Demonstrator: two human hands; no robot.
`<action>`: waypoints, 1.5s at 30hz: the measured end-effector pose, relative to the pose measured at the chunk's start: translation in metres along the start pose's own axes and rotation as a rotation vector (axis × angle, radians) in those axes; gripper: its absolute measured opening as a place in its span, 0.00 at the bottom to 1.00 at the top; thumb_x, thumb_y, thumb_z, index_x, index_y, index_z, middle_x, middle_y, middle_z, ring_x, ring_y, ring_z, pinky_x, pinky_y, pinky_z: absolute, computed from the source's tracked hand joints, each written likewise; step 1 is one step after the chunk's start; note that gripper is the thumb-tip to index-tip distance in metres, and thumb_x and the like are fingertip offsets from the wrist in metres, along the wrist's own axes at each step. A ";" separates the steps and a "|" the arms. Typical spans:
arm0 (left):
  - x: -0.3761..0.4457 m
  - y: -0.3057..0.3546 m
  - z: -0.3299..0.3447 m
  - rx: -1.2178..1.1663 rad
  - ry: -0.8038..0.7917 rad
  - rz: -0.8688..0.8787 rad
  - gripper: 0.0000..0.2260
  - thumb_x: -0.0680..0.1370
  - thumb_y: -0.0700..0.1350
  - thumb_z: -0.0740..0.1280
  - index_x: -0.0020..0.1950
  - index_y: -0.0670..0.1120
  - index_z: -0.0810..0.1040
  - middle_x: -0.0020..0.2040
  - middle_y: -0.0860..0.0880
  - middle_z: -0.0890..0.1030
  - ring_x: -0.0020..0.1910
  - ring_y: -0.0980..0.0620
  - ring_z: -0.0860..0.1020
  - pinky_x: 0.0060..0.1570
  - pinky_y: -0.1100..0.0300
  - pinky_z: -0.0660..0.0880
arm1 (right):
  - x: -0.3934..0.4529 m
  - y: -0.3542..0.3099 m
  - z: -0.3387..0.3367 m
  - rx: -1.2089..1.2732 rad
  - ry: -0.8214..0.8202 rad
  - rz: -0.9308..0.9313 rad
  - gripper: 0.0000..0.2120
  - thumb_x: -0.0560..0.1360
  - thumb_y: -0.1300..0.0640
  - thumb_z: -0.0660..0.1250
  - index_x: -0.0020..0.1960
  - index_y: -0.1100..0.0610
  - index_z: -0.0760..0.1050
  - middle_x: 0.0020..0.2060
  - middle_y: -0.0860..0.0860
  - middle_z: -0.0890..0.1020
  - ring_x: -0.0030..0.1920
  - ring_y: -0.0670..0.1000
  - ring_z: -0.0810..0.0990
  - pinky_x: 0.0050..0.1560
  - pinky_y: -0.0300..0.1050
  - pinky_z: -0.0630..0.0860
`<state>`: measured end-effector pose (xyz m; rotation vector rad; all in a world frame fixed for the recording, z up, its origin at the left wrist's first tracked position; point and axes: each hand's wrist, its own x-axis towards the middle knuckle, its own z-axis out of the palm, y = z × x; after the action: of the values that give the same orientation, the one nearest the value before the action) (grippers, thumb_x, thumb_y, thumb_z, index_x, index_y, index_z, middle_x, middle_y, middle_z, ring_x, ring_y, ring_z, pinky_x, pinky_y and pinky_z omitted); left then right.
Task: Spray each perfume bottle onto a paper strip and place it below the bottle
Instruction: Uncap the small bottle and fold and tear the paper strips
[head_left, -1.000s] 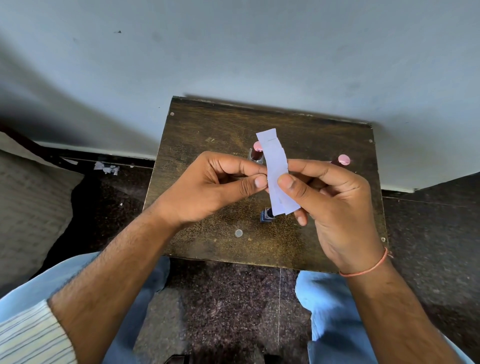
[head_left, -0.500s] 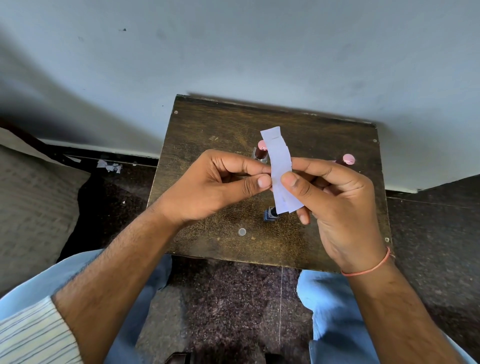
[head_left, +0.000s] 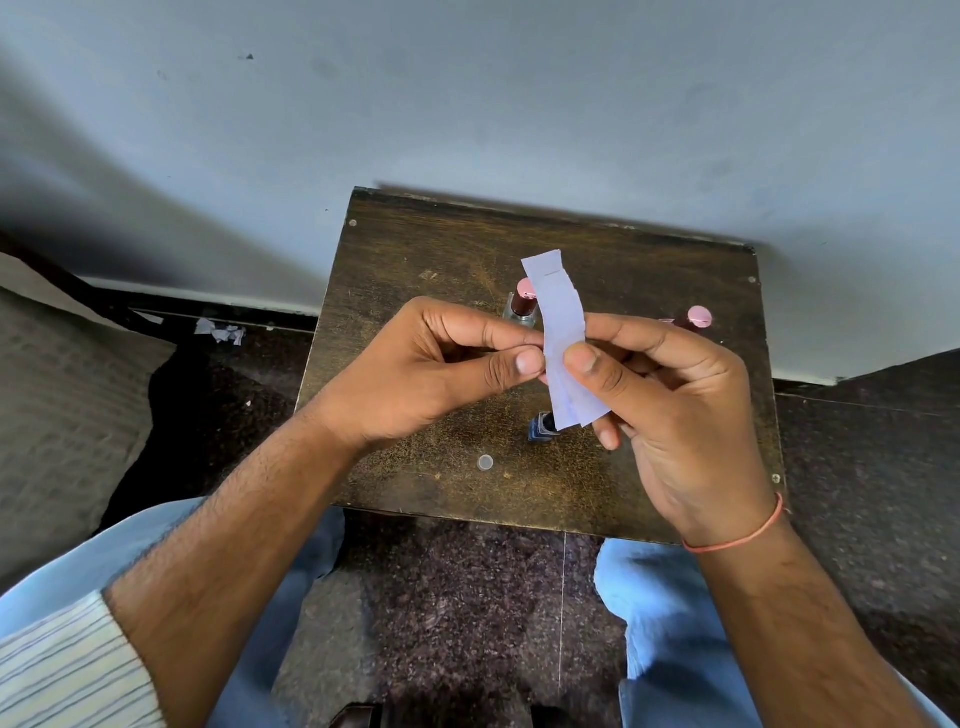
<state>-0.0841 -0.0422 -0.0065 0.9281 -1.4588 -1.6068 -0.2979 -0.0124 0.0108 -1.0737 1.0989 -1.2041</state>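
Step in hand: the person seems to be separating one strip from a small stack; this is a judgement, no bottle has been sprayed on it as far as the view shows.

Paper strips (head_left: 562, 332): held in the air above the bench (head_left: 415, 260), between both hands, in front of the bottles.

Long axis: nearly upright in the view, leaning a little, the top end toward the wall and the lower end toward the person.

Left hand (head_left: 426, 374): thumb and forefinger pinch the left edge of the strips at about mid-length; the other fingers are curled under.

Right hand (head_left: 670, 405): thumb presses on the front of the strips and the fingers support them behind, so it also pinches them.

Nearer hand: both touch the paper; the right hand carries more of it, the left only takes the edge.

Look of the strips: pale, white to light lilac, thin and slightly bowed; stepped edges at top and bottom suggest several layers, the exact count cannot be told.

Bottles: a pink-capped bottle (head_left: 521, 306) stands just behind the strips, a second pink cap (head_left: 699, 316) shows behind the right hand, and a dark blue bottle (head_left: 540, 427) stands below the lower end of the strips.

Other: a small clear cap (head_left: 485, 462) lies on the bench, nearer the person.
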 end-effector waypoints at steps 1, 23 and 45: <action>0.000 0.000 0.001 0.004 -0.006 0.003 0.19 0.80 0.29 0.67 0.71 0.28 0.71 0.43 0.63 0.88 0.42 0.72 0.83 0.47 0.77 0.76 | 0.000 0.000 0.000 0.001 -0.002 -0.004 0.11 0.70 0.54 0.82 0.52 0.51 0.91 0.38 0.54 0.86 0.26 0.60 0.70 0.24 0.40 0.69; 0.000 -0.006 -0.003 0.129 0.096 0.068 0.08 0.79 0.48 0.76 0.55 0.46 0.88 0.43 0.25 0.82 0.29 0.24 0.72 0.26 0.34 0.70 | -0.002 0.009 0.000 -0.300 0.053 -0.142 0.11 0.76 0.60 0.80 0.57 0.51 0.89 0.36 0.50 0.86 0.25 0.49 0.75 0.27 0.38 0.73; 0.004 -0.006 -0.005 0.106 0.243 0.077 0.04 0.79 0.46 0.77 0.46 0.47 0.89 0.42 0.25 0.83 0.32 0.36 0.73 0.29 0.40 0.68 | -0.001 0.004 0.001 -0.023 0.099 -0.085 0.16 0.72 0.51 0.78 0.59 0.52 0.86 0.36 0.43 0.84 0.32 0.44 0.73 0.27 0.39 0.67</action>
<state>-0.0815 -0.0479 -0.0131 1.0734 -1.4011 -1.3209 -0.2963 -0.0108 0.0075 -1.0972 1.1547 -1.3264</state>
